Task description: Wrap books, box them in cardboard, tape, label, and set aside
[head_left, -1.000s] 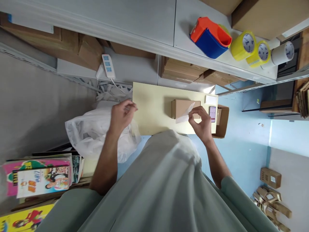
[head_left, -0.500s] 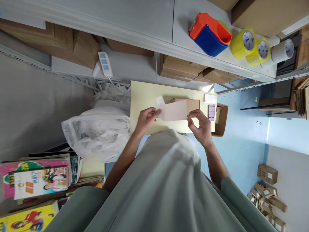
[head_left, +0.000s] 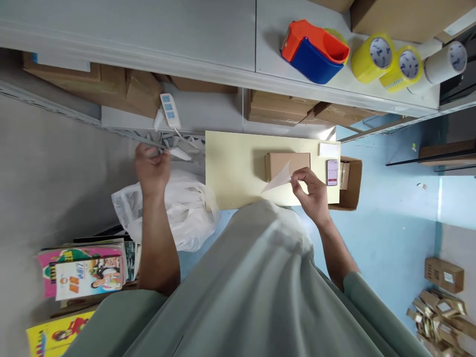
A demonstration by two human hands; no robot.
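My right hand (head_left: 311, 196) pinches a thin, whitish label sheet (head_left: 279, 179) by its right edge. The sheet hangs tilted, its pointed end toward the left, in front of a small brown cardboard box (head_left: 288, 164) on the pale yellow table (head_left: 234, 168). Off the table to the left, my left hand (head_left: 151, 169) is raised above a large white plastic bag (head_left: 186, 215) full of white paper scraps. Motion blurs its fingers; they look closed on a white paper strip (head_left: 180, 154) that sticks out to the right.
A phone (head_left: 332, 172) and a small white block (head_left: 328, 149) lie at the table's right end, beside an open carton (head_left: 351, 183). Overhead, a shelf (head_left: 148, 42) carries a tape dispenser (head_left: 316, 52) and tape rolls (head_left: 377, 57). A power strip (head_left: 171, 110) hangs behind the bag. Magazines (head_left: 89, 275) are stacked lower left.
My left hand has left the label sheet and swung left over the bag with a white strip. The sheet, in my right hand alone, has turned from nearly flat to a slanted, narrow shape.
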